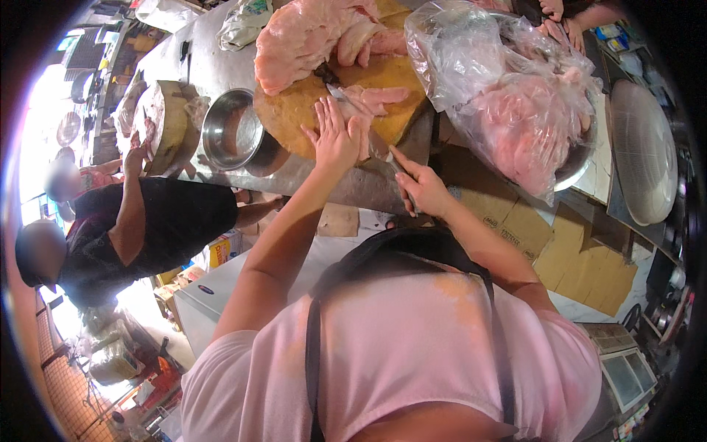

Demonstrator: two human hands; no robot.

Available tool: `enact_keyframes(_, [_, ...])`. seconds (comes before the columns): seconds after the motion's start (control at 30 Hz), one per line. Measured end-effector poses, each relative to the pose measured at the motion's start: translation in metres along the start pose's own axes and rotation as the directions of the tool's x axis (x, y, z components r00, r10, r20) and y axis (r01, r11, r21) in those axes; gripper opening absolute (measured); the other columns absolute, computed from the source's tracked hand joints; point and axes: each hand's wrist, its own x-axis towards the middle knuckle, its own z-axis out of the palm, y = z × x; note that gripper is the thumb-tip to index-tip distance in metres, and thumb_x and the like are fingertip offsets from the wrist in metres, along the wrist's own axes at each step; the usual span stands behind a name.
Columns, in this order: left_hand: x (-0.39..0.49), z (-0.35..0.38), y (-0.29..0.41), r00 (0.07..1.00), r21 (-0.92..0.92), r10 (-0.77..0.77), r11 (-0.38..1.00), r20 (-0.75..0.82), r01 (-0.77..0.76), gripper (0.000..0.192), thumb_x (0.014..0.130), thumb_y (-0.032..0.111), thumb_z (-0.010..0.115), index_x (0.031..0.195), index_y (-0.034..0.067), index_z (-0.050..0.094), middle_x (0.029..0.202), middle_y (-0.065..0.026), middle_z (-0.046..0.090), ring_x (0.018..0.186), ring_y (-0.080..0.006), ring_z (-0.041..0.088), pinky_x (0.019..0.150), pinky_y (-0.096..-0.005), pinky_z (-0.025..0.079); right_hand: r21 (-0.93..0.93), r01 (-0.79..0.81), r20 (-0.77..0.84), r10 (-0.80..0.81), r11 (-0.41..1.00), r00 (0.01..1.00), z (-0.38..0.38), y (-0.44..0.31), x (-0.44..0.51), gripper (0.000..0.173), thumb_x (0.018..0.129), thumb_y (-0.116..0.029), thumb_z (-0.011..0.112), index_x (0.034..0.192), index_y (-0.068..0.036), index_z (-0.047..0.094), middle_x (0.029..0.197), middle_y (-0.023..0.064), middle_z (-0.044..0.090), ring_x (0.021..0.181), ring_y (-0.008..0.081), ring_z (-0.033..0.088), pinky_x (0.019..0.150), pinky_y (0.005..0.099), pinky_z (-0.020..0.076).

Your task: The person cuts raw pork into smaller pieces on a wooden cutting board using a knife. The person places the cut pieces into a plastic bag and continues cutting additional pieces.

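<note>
My right hand (pixel 422 185) grips the handle of a knife (pixel 379 145). Its blade points up and left into a pale pink piece of raw meat (pixel 381 99); the meat hides part of the blade, and the tip shows beyond it. Flat on the near left side of this piece lies my left hand (pixel 336 135), fingers spread, pressing without gripping. Both are over a round wooden chopping board (pixel 293 119). A large slab of raw meat (pixel 298 41) covers the board's far left part, just beyond my left fingertips.
A stainless steel bowl (pixel 232 130) stands left of the board on the metal table (pixel 204 72). To the right, a clear plastic bag (pixel 513 132) of raw meat fills a metal basin. A person (pixel 143 221) works at another chopping block (pixel 171 119); another person's hands (pixel 574 33) are at upper right.
</note>
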Motion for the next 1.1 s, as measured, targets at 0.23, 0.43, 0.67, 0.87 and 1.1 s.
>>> enact_keyframes(0.23, [-0.001,-0.003,0.005,1.000,0.000,-0.001,1.000,-0.013,0.001,0.083,0.102,0.050,0.034,0.159,-0.006,0.009,0.168,-0.0237,0.009,0.157,-0.0371,0.001,0.116,-0.0700,-0.009,0.068,0.006,0.004,-0.006,0.998,1.000,0.011,0.005,0.001,0.059,0.106,-0.012,0.045,0.161,-0.024,0.027,0.068,0.0019,0.051,0.046,0.0129,0.050,0.042,0.0307,0.0475])
enact_keyframes(0.43, [-0.002,-0.003,0.005,1.000,0.014,-0.013,1.000,-0.002,0.013,0.083,0.102,0.049,0.033,0.159,-0.006,0.007,0.168,-0.0229,0.008,0.157,-0.0359,0.000,0.117,-0.0679,-0.010,0.047,-0.014,-0.007,0.014,0.999,1.000,0.022,0.017,-0.002,0.060,0.106,-0.012,0.045,0.162,-0.024,0.027,0.068,0.0024,0.051,0.046,0.0130,0.050,0.044,0.0303,0.0466])
enact_keyframes(0.67, [-0.003,-0.004,0.014,0.996,-0.020,-0.045,0.999,-0.079,0.044,0.079,0.102,0.048,0.035,0.159,-0.002,0.013,0.167,-0.0235,0.013,0.156,-0.0347,0.005,0.120,-0.0629,-0.005,-0.036,-0.013,-0.037,0.011,0.999,0.999,0.026,0.017,0.009,0.062,0.104,-0.013,0.049,0.161,-0.027,0.029,0.064,0.0053,0.053,0.052,0.0177,0.058,0.051,0.0339,0.0510])
enact_keyframes(0.87, [-0.013,-0.041,0.028,0.974,-0.311,-0.170,0.943,-0.150,0.116,0.063,0.096,0.038,0.059,0.145,0.001,0.041,0.124,-0.0267,0.059,0.114,-0.0375,0.058,0.097,-0.0490,0.044,-0.725,0.228,-0.067,-0.397,0.650,0.916,0.027,0.000,0.001,0.069,0.098,-0.012,0.053,0.161,-0.021,0.027,0.088,0.0274,0.065,0.078,0.0472,0.065,0.074,0.0521,0.0539])
enact_keyframes(1.1, [-0.027,-0.048,0.007,0.970,-0.313,-0.210,0.936,-0.120,0.164,0.051,0.094,0.028,0.062,0.138,0.006,0.047,0.103,-0.0246,0.068,0.095,-0.0422,0.067,0.083,-0.0445,0.053,-0.784,0.070,-0.112,-0.252,0.617,0.961,0.053,-0.008,-0.011,0.077,0.095,-0.015,0.055,0.162,-0.019,0.017,0.096,0.0339,0.066,0.085,0.0501,0.065,0.077,0.0559,0.0518])
